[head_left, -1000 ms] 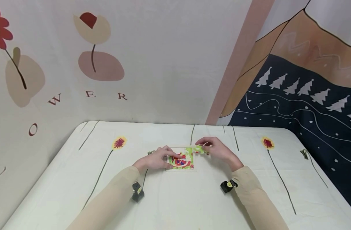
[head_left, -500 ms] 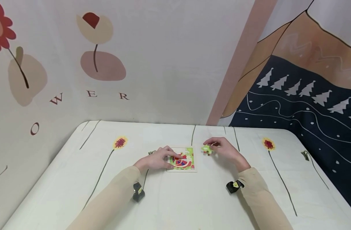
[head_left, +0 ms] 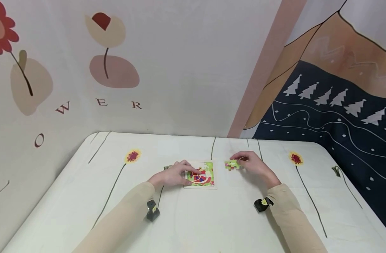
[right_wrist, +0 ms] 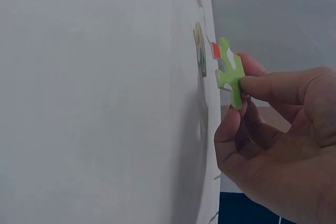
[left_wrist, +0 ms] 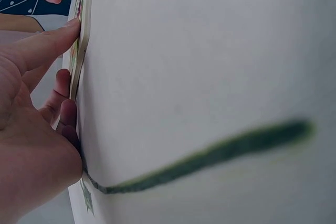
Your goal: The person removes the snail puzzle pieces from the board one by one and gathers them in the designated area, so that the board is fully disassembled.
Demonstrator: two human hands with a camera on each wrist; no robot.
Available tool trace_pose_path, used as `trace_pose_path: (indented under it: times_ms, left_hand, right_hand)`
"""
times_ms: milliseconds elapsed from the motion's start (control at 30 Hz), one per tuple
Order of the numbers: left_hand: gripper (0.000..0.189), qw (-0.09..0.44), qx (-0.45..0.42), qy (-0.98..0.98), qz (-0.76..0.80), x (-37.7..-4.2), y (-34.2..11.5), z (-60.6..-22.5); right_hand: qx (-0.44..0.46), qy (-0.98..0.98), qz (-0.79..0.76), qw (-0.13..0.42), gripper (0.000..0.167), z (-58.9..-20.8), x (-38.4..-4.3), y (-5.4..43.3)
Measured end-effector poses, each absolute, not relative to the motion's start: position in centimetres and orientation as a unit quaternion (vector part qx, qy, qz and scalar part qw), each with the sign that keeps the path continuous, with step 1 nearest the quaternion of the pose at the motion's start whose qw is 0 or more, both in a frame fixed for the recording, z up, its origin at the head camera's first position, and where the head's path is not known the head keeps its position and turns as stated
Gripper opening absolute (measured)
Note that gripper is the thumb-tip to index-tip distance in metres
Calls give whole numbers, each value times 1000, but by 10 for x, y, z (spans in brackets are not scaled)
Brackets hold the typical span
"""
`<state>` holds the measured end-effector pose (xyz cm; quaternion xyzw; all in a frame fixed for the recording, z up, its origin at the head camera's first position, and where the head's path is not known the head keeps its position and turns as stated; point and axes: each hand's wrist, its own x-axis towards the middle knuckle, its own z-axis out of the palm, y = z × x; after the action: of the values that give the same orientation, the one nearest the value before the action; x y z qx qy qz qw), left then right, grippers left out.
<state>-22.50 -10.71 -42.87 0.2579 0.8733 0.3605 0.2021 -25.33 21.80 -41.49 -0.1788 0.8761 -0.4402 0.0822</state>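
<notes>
A jigsaw board with a red, blue and green picture lies mid-table in the head view; its inner picture is partly covered by my left hand. That hand rests on the board's left side, thumb and forefinger extended over it, other fingers at its edge in the left wrist view. To the right of the board, my right hand pinches a light green jigsaw piece with white patches and a red corner. The piece is tilted, held just off the tabletop. Its far side is hidden by the fingers.
Beyond the pinched piece, a second flat piece lies on the white cloth, seen nearly edge-on. The flower-printed tablecloth covers the table, which meets a printed cloth wall at the back. Black cameras sit on both wrists.
My right hand has moved right, away from the board, carrying the green jigsaw piece. The left hand has stayed on the board. The head view has shifted slightly.
</notes>
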Motion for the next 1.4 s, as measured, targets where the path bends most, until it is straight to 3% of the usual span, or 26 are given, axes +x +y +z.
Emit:
trace_pose_path:
  times_ms: [600,1400]
  left_hand:
    - [44,207,253,878,351,-223,-108,-426]
    - [45,207,249,880,349,-222,-108,-425]
  right_hand:
    - [-133,895,-413,105,24,-415,-257,227]
    - [-153,900,-396,98,21,-421,-262,227]
